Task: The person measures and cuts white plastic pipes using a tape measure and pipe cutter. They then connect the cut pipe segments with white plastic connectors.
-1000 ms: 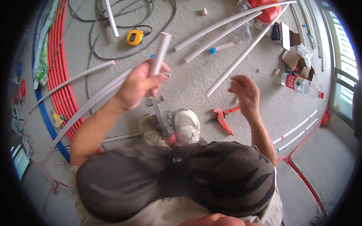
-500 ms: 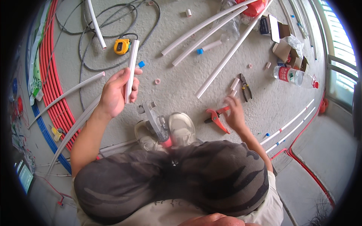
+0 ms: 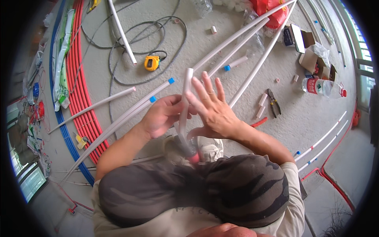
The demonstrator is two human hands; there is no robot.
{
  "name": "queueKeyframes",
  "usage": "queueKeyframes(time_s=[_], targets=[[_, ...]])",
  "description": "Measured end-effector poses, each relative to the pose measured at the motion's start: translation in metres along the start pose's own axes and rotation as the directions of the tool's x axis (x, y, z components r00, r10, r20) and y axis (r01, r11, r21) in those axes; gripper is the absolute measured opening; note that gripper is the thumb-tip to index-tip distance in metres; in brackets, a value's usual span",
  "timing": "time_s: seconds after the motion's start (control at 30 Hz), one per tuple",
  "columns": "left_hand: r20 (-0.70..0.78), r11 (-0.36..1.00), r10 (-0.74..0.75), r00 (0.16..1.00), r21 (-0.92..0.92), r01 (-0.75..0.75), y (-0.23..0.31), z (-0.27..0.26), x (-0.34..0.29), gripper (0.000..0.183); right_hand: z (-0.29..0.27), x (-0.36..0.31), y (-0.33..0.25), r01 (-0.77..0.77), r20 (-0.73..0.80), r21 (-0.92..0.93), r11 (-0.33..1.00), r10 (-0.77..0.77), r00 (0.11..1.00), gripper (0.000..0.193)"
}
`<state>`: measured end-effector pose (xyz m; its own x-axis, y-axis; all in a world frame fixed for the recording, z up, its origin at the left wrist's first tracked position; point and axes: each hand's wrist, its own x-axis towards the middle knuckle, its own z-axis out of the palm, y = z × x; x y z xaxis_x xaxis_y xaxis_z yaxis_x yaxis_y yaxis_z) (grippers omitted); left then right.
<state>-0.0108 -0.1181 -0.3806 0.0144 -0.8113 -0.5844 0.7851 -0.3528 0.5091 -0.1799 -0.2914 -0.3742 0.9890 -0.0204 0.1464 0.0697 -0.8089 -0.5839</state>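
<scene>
The left hand [image 3: 164, 114] of the person is bent around a short, straight white plastic pipe [image 3: 188, 81], with the thumb and fingers closed on its lower part. The pipe stands nearly upright in the view, and its upper end rises above the hand. The right hand [image 3: 213, 110] is wide open, with the fingers spread and the back of the hand toward the camera; it seems to have hold of nothing. Its fingers are just beside the pipe, but I cannot tell whether they touch it.

Below the two hands, a grey metal tool with a pinkish-red lower part [image 3: 193, 158] is between the light-coloured shoes [image 3: 211, 149]. Whether the pipe touches this tool, I cannot tell.

On the rough grey concrete floor [image 3: 221, 43], to the left of the hands, lie long white pipes with blue end caps [image 3: 152, 99], and farther up is a yellow tape measure [image 3: 151, 63] near a looped dark grey cable [image 3: 185, 37]. At the right, just above the right forearm, a red curved piece [image 3: 259, 122] is partly visible. Near it are pliers with black and yellow handles [image 3: 273, 103], just beside two short cut pieces of white pipe [image 3: 262, 99]
</scene>
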Motion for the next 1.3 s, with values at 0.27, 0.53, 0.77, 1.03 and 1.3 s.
queueKeyframes(time_s=[0.27,0.53,0.77,1.03,1.3], targets=[[0.006,0.998,0.025,1.0,-0.063,-0.024,0.001,-0.004,-0.014,0.033,0.017,0.034,-0.005,0.014,0.077,0.091,0.996,-0.021,0.997,0.151],[-0.34,0.329,0.678,0.652,0.933,0.144,0.052,-0.093,0.061,0.062,0.021,0.026,-0.007,-0.045,-0.175,0.283,0.958,0.097,0.98,0.114],[-0.418,0.119,0.626,0.658,0.885,0.449,0.07,-0.129,0.111,0.072,0.027,0.005,-0.005,-0.211,-0.119,0.411,0.887,0.281,0.952,0.069],[-0.242,0.924,0.34,0.909,0.268,-0.274,0.036,-0.01,0.035,0.051,0.023,0.023,-0.009,-0.195,-0.2,0.634,0.748,0.402,0.894,0.084],[-0.244,0.896,0.391,0.888,0.323,-0.306,0.023,0.016,0.0,0.023,0.036,0.035,-0.015,-0.185,-0.235,0.415,0.891,0.301,0.924,0.086]])
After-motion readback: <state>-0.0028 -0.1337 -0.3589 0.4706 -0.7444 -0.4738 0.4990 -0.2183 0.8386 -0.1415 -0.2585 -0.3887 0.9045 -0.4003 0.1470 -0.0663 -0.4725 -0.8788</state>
